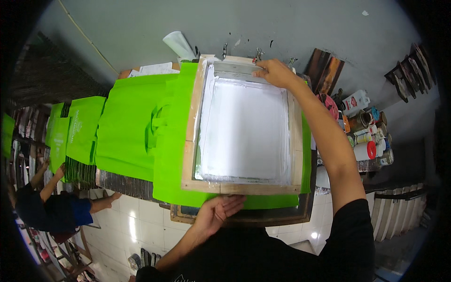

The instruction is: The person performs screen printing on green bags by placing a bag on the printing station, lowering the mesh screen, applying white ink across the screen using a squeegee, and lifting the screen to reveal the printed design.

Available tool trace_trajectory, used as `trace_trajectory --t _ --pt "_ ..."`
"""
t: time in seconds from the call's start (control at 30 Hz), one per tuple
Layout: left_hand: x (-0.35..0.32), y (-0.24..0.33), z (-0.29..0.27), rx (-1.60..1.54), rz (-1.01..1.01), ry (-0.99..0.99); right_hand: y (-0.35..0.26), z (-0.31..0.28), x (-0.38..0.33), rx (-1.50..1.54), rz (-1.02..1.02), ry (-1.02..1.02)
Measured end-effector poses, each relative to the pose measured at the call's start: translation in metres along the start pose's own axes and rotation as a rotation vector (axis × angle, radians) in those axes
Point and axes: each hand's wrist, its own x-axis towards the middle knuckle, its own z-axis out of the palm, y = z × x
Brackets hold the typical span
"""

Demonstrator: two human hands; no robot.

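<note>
A wooden-framed printing screen (pixel 189 155) lies over a bright green bag (pixel 169 160) on the bench. White ink (pixel 244 131) covers most of its mesh. At the screen's far end, a wide squeegee (pixel 230 70) rests across the frame, its blade edge by the ink. My right hand (pixel 277 73) is closed on the squeegee's right end, with the arm reaching along the screen's right side. Below the near edge of the frame is my left hand (pixel 218 211), palm turned up and fingers stretched out, the fingertips close to the wood and the green fabric.
More green bags (pixel 127 122) lie to the left. Metal clamps (pixel 258 54) stand behind the screen against the grey wall. Ink tubs and bottles (pixel 369 141) crowd a shelf at right. Another person (pixel 51 207) handles green bags at far left.
</note>
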Motion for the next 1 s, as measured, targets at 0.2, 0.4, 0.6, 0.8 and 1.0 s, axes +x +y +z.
trace_trajectory --t 0.2,0.4,0.6,0.8,1.0 --pt "0.004 0.030 -0.002 0.293 -0.102 -0.174 0.009 0.002 0.019 -0.154 0.148 0.113" --pt "0.102 0.151 0.087 1.303 0.824 0.046 0.007 0.048 -0.007 -0.291 0.143 0.420" --pt "0.200 0.248 0.100 1.917 1.187 0.218 -0.024 0.056 -0.033 -0.273 0.129 0.359" --pt "0.179 0.227 0.087 1.918 0.915 0.235 -0.046 0.051 -0.074 -0.230 0.136 0.266" --pt "0.128 0.191 0.068 1.925 0.958 0.198 -0.077 0.060 -0.122 -0.186 0.131 0.219"
